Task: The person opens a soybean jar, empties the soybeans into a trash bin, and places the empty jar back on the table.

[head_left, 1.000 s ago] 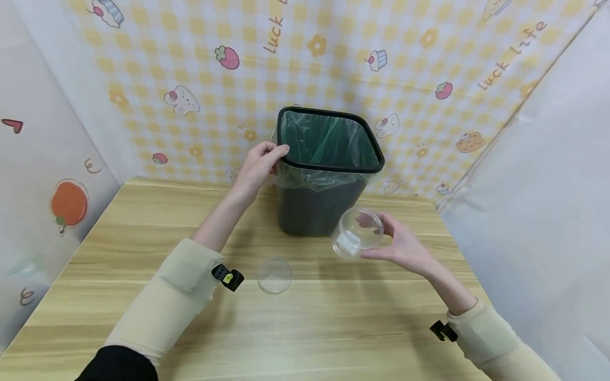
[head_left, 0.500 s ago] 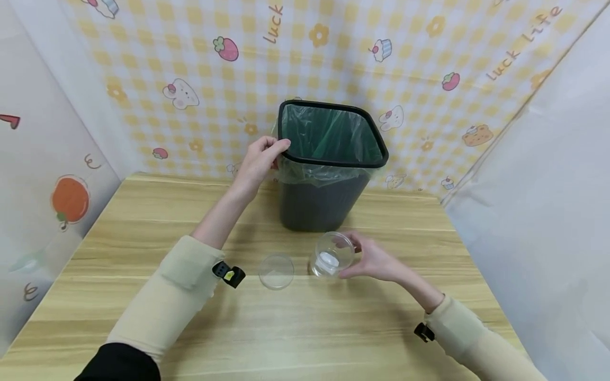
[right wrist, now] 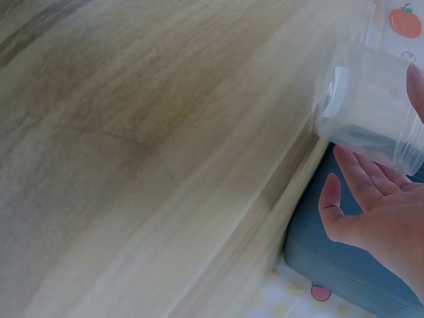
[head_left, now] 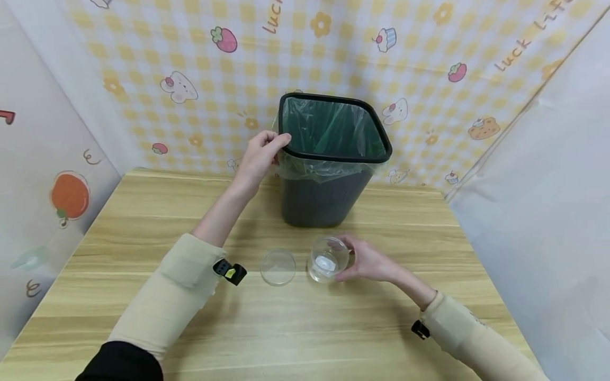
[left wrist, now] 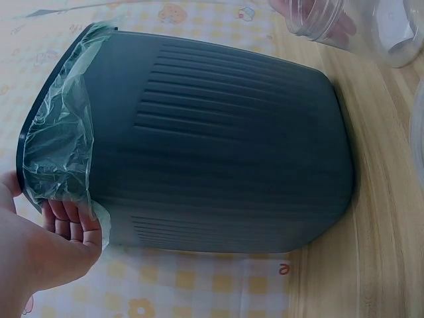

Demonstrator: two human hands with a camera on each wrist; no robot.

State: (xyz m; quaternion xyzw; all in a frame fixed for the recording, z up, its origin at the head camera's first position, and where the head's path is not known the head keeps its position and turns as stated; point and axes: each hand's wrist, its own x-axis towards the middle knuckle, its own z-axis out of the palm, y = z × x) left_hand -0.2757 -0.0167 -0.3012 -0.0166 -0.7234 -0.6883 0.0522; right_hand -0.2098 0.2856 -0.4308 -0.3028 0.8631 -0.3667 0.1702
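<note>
At the back of the table stands a dark grey trash bin (head_left: 316,201) with a black rim and a thin green plastic liner (left wrist: 59,146). My left hand (head_left: 259,159) grips its near left rim corner, thumb on top and fingers curled beneath the liner's overhang. In front of the bin, my right hand (head_left: 367,260) holds a clear plastic jar (head_left: 329,259) from its right side, thumb and fingers around the wall. The right wrist view shows the jar (right wrist: 364,106) with a white patch at its base. A clear round lid (head_left: 278,268) lies flat on the table left of the jar.
The wood-grain table (head_left: 295,333) runs back to a yellow checked cloth (head_left: 200,121) behind the bin. White sheets (head_left: 534,185) stand along both sides. Each wrist carries a small black camera (head_left: 231,271).
My right hand has carried the jar left and down from beside the bin to the table area near the lid. The left hand keeps its grip on the bin rim.
</note>
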